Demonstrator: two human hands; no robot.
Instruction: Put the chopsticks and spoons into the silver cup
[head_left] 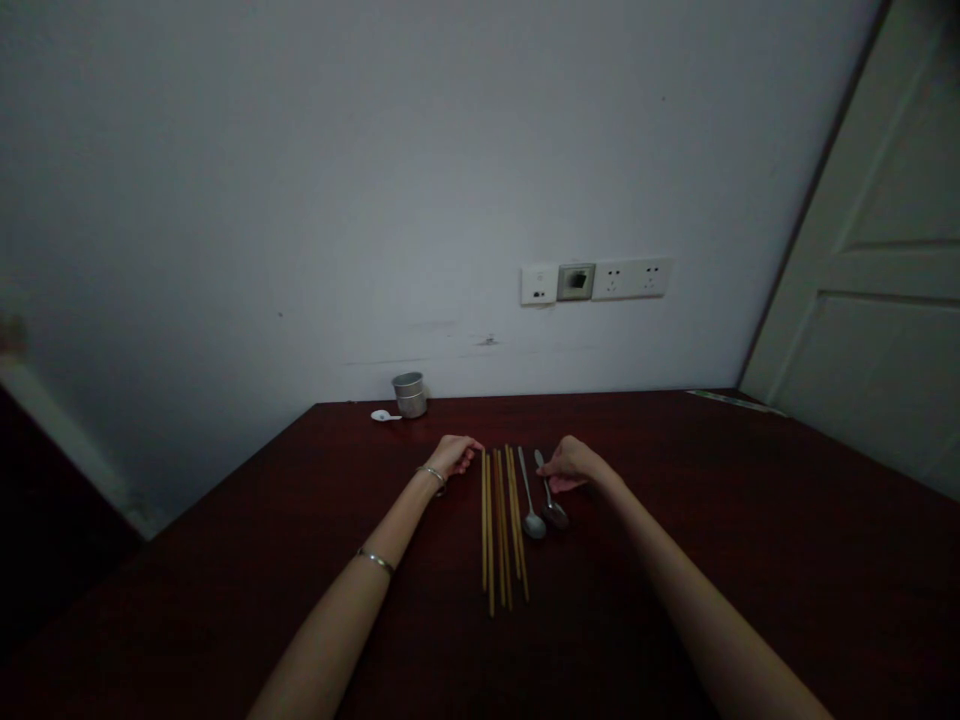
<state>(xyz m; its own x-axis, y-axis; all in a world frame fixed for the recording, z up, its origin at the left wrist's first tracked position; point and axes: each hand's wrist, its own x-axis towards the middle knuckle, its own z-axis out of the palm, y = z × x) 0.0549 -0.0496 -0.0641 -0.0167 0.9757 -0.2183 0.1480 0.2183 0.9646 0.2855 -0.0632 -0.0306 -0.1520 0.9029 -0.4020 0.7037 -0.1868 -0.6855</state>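
Observation:
Several wooden chopsticks [501,540] lie side by side on the dark red table, pointing away from me. My left hand [454,455] is at the far end of the leftmost chopstick [484,520]. Its index finger reaches to the tip and the other fingers are curled in. To the right of the chopsticks lies a metal spoon [533,524], bowl toward me. Beside that one is a second metal spoon [555,515], its handle pinched near the top by my right hand [571,463].
A metal cup [410,396] stands at the back left by the wall, with a small white spoon [385,416] next to it. Wall sockets [630,279] sit above the table. At the back right lies a thin strip [735,402], near a white door [877,300].

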